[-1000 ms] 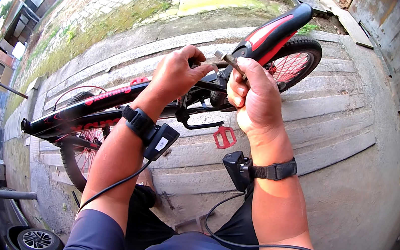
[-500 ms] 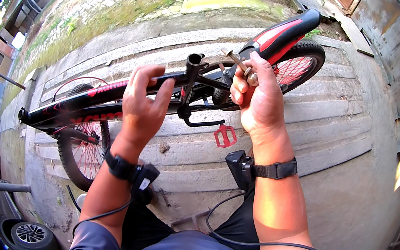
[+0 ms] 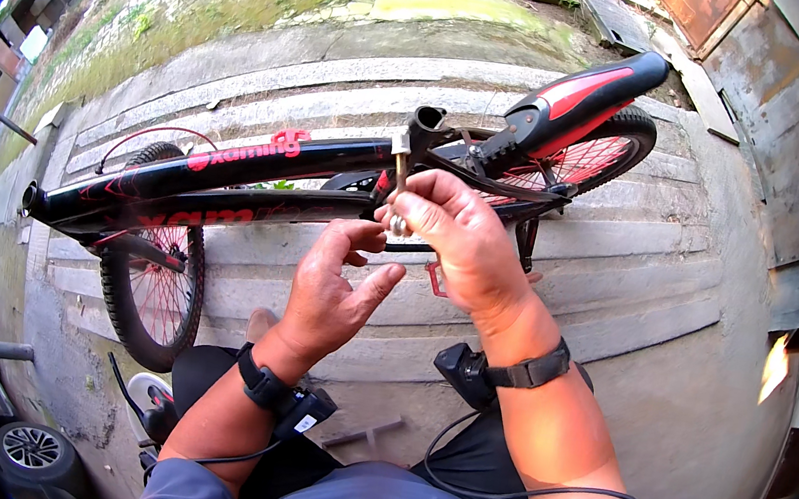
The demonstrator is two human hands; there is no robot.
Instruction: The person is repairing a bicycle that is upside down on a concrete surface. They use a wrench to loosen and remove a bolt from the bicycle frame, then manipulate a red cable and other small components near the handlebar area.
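Observation:
My right hand (image 3: 466, 243) pinches a metal bolt (image 3: 401, 171), its pale wide head pointing up and away. Rounded metal pieces, perhaps nuts or washers (image 3: 399, 224), show at its lower end by my fingertips. Just left of them is my left hand (image 3: 339, 287), empty, with thumb and fingers apart. Behind both hands lies the black bicycle frame (image 3: 156, 179) with red lettering. Its open seat tube (image 3: 429, 118) has no saddle in it and stands just beyond the bolt. A red pedal (image 3: 436, 278) is partly hidden behind my right hand.
At left is one spoked wheel (image 3: 152, 288); the other wheel (image 3: 620, 147) is at far right, under a black and red mudguard (image 3: 590, 103). Concrete slabs (image 3: 612, 242) lie underneath. A metal door (image 3: 787, 139) stands right, and a car wheel (image 3: 32, 447) shows lower left.
My right hand has moved left and down with the bolt, which is now more upright. My left hand has come down and right, close to the bolt's lower end. The view has shifted slightly.

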